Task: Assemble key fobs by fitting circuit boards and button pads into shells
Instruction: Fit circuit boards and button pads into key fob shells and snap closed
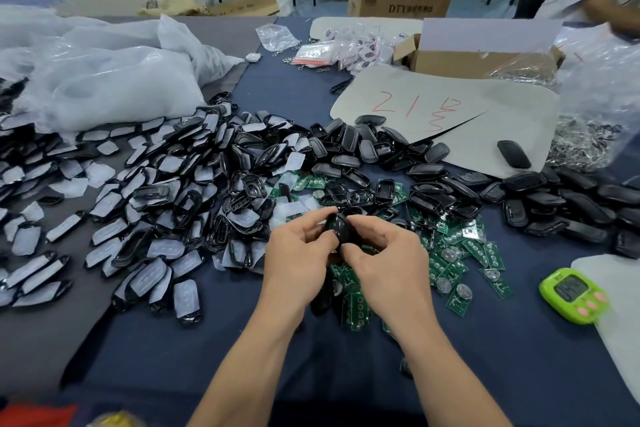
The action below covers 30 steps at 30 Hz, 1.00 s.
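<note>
Navy counter (173,374): left hand (294,253) and right hand (384,260) fingers (363,222) pinch a glossy black plastic shell (341,230), twelve o'clock; uneven squeezing could misseat it.

A glossy black key fob shell (341,229) is pinched between the left hand (298,255) and right hand (386,262); green circuit boards (462,253) lie scattered beneath and to the right; whitish button pads (157,276) in black frames are heaped to the left; empty black shells (554,206) are piled to the right.
</note>
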Available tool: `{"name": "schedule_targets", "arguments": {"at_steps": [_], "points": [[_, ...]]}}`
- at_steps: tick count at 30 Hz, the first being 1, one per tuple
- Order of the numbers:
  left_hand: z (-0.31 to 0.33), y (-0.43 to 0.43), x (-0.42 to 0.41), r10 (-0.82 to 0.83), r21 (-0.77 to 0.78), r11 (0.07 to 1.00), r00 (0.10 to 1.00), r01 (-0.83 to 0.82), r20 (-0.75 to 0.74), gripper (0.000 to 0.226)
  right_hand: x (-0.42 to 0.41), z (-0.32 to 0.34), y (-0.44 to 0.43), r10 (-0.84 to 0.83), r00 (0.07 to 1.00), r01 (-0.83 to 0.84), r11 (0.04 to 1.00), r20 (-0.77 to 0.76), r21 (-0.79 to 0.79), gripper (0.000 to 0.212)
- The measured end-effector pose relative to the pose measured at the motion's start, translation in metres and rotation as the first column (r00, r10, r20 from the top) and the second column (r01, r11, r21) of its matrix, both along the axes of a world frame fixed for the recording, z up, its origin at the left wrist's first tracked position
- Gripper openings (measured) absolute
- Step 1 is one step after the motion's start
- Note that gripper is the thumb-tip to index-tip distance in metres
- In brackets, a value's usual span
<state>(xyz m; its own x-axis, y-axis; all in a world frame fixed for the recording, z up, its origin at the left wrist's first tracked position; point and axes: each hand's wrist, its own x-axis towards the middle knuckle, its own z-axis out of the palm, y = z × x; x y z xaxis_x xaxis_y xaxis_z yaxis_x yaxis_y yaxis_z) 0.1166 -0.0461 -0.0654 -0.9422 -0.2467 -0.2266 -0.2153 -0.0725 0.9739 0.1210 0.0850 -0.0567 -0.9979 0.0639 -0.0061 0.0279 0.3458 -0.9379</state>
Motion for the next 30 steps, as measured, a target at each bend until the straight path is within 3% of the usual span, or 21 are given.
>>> {"name": "schedule_targets", "arguments": {"at_steps": [4, 11, 22, 26, 30], "points": [[0.003, -0.002, 0.003, -0.126, 0.096, 0.987, 0.992, 0.126, -0.010, 0.046, -0.001, 0.000, 0.005, -0.026, 1.000, 0.026, 0.999, -0.005, 0.027, 0.041], [-0.001, -0.008, 0.005, -0.173, 0.046, 0.983, 0.984, 0.175, -0.045, 0.040, 0.002, 0.000, 0.003, 0.008, 1.000, -0.003, 0.970, -0.019, 0.244, 0.041], [-0.001, -0.023, 0.005, -0.157, -0.049, 0.987, 0.971, 0.150, -0.182, 0.046, -0.006, 0.003, 0.015, 0.166, 0.986, -0.166, 0.983, 0.016, 0.074, 0.041], [-0.003, -0.024, 0.006, -0.150, -0.028, 0.989, 0.958, 0.147, -0.243, 0.045, -0.001, 0.005, 0.009, 0.138, 0.987, -0.124, 0.980, -0.079, 0.155, 0.044], [-0.001, -0.016, 0.007, -0.103, 0.054, 0.992, 0.975, 0.115, -0.196, 0.036, 0.001, 0.008, 0.009, 0.152, 0.974, -0.113, 0.968, -0.169, 0.223, 0.049]]}}
